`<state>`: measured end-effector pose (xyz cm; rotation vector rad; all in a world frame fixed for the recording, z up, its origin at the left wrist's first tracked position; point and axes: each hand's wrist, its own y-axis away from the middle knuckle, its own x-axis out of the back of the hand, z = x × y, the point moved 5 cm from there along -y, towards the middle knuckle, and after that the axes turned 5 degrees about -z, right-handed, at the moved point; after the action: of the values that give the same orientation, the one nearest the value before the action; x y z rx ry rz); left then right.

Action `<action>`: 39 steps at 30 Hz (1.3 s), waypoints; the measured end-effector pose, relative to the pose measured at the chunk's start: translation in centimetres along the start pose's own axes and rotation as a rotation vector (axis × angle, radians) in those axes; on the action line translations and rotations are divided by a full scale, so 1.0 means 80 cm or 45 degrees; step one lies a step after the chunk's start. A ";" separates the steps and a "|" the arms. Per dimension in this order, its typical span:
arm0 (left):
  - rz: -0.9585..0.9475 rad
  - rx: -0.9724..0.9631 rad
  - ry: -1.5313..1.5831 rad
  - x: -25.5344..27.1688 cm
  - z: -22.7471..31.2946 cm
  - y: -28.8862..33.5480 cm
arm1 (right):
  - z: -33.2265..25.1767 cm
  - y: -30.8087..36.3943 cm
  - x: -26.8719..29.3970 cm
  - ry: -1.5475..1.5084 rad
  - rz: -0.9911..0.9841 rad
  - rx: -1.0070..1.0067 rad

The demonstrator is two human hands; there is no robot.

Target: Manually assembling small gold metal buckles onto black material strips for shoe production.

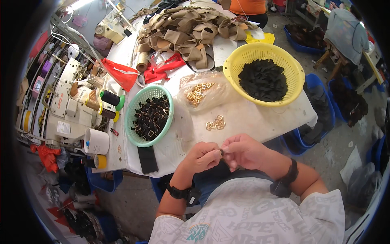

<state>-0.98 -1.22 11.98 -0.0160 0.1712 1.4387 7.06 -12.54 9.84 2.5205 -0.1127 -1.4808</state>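
My left hand (202,156) and my right hand (243,150) meet close to my body at the near edge of the white table (252,122). Together they pinch a small dark piece (221,152) between the fingertips. A small heap of gold square buckles (215,122) lies on the table just beyond my hands. Farther left stands a green basket (131,122) filled with black pieces fitted with gold buckles. A yellow basket (243,57) of black fabric pieces sits at the right. A clear bag of gold buckles (199,92) rests between the baskets.
A sewing machine (67,105) with thread spools (109,98) stands at the left. Tan fabric straps (187,30) are piled at the table's far end, with red cloth (162,71) nearby. Blue bins (321,105) stand on the floor at the right. Another person in orange (248,7) sits beyond.
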 end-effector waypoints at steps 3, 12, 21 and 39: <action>0.090 -0.045 0.131 0.002 -0.008 0.010 | -0.006 0.005 -0.013 0.065 0.029 0.052; 0.172 -0.169 -0.044 -0.008 0.004 0.011 | -0.012 0.015 -0.028 0.604 0.085 0.487; 0.253 -0.468 -0.645 -0.028 0.045 0.010 | -0.017 0.023 -0.034 0.534 0.119 0.498; 0.258 -0.477 -0.941 -0.036 0.055 0.018 | -0.025 0.033 -0.039 0.658 0.028 0.446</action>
<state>-2.26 -3.34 16.82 0.2295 -0.7195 1.5707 7.37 -14.29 14.02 3.0781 -0.3362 -0.8112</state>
